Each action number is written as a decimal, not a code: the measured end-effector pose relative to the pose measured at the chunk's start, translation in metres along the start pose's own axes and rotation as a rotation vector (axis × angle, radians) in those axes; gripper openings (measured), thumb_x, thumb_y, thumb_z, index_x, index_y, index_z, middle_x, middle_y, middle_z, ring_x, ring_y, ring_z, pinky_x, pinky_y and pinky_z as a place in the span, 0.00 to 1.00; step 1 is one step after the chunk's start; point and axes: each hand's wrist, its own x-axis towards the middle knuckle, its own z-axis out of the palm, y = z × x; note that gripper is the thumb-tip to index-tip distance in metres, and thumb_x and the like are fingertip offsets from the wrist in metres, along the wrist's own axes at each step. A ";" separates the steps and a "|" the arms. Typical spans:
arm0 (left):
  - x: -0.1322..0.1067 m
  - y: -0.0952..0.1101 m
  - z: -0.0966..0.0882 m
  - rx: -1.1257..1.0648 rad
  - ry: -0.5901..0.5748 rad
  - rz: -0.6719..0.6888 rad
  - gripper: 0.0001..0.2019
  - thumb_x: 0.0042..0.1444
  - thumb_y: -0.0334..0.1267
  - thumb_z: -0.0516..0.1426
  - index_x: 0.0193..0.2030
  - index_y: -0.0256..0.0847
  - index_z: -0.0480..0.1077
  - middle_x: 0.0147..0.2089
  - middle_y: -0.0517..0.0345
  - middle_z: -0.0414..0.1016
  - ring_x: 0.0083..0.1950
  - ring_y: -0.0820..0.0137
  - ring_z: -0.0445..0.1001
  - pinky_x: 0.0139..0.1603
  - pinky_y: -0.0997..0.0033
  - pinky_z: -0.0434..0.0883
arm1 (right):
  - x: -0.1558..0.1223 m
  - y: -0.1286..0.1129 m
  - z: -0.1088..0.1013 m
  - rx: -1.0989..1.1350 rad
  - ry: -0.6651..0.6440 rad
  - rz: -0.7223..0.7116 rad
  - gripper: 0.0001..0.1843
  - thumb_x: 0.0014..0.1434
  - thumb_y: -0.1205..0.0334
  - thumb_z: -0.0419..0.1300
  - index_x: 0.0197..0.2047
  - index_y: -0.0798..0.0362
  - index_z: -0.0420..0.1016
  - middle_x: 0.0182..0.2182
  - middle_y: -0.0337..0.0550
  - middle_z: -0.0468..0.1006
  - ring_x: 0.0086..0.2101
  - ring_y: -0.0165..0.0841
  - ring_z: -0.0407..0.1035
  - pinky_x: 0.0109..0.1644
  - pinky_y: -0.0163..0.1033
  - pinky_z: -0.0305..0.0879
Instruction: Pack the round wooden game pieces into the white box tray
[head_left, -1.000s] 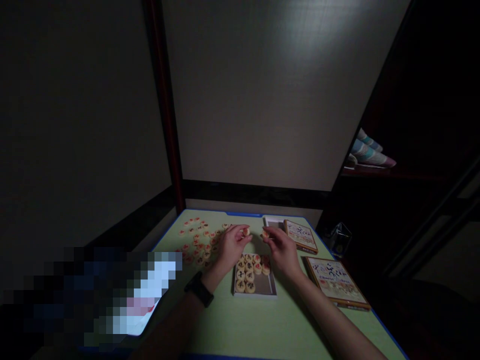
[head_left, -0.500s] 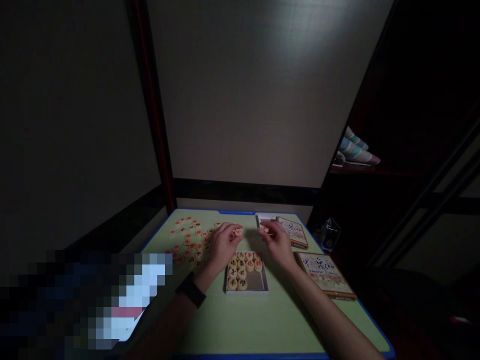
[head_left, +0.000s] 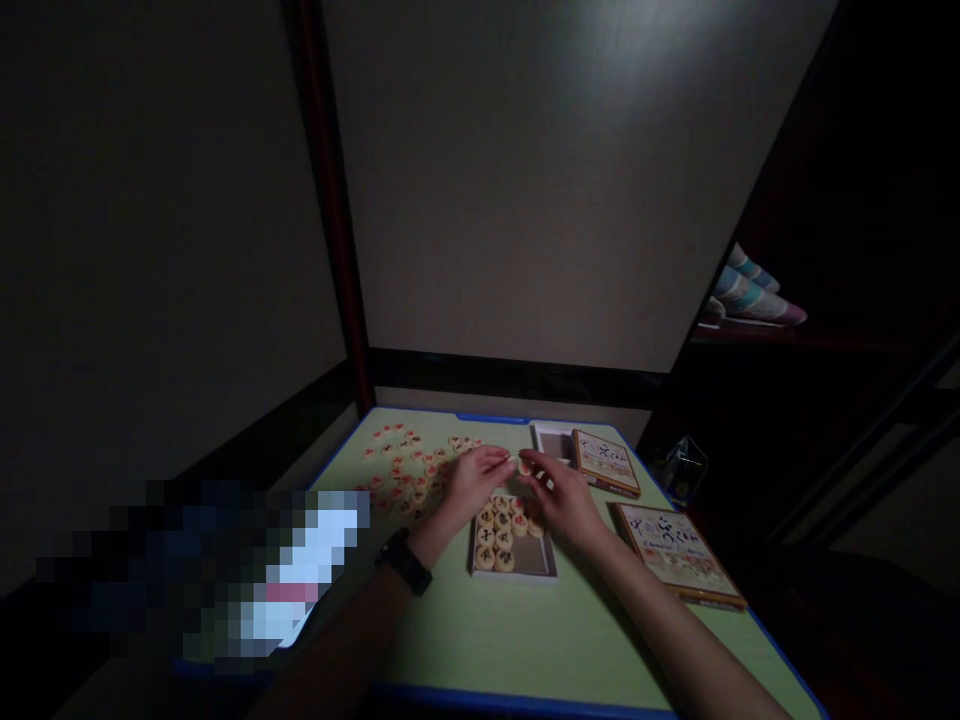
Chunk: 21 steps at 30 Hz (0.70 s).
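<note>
Above the far edge of a shallow box [head_left: 536, 561] my two hands are close together. My left hand [head_left: 474, 485], with a dark band on the wrist, is closed in a pinch; its chess piece is mostly hidden by the fingers. Between the thumb and fingers of my right hand [head_left: 564, 492] is a round Chinese chess piece [head_left: 524, 467]. Rows of pieces with dark and red characters lie in the box, filling its left and far parts, while its near right floor is bare. Many loose chess pieces [head_left: 397, 476] are spread over the table to the left.
Two printed Chinese chess boxes lie at the right: a nearer lid [head_left: 679, 553] and a farther lid [head_left: 606, 460] beside an open tray [head_left: 553, 442]. The green table [head_left: 480, 635] has a blue rim. A pixelated bright patch covers the left side. A panel wall stands behind.
My hands have come together above the box, the left moving right toward the right hand. The camera view has shifted slightly. The pieces in the box look unchanged.
</note>
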 end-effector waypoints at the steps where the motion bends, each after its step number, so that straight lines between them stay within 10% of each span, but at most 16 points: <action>1: 0.000 0.000 0.001 -0.053 -0.009 -0.012 0.12 0.47 0.33 0.67 0.38 0.36 0.72 0.37 0.52 0.80 0.38 0.69 0.79 0.41 0.69 0.77 | -0.001 -0.001 0.001 -0.022 -0.028 -0.045 0.17 0.63 0.60 0.55 0.53 0.53 0.74 0.47 0.51 0.80 0.44 0.39 0.75 0.51 0.45 0.71; 12: 0.004 0.001 0.005 -0.265 0.051 0.002 0.19 0.36 0.27 0.70 0.28 0.38 0.64 0.25 0.64 0.72 0.29 0.74 0.74 0.33 0.75 0.71 | 0.019 -0.011 0.010 -0.099 -0.036 -0.222 0.10 0.61 0.66 0.52 0.43 0.52 0.74 0.38 0.46 0.80 0.37 0.35 0.75 0.43 0.38 0.71; 21: 0.022 0.013 -0.042 0.000 0.702 0.115 0.07 0.46 0.25 0.57 0.31 0.39 0.67 0.28 0.65 0.71 0.30 0.74 0.71 0.34 0.75 0.67 | 0.082 0.029 0.031 -0.308 -0.296 0.080 0.07 0.54 0.68 0.59 0.33 0.55 0.79 0.26 0.45 0.81 0.28 0.34 0.72 0.33 0.34 0.61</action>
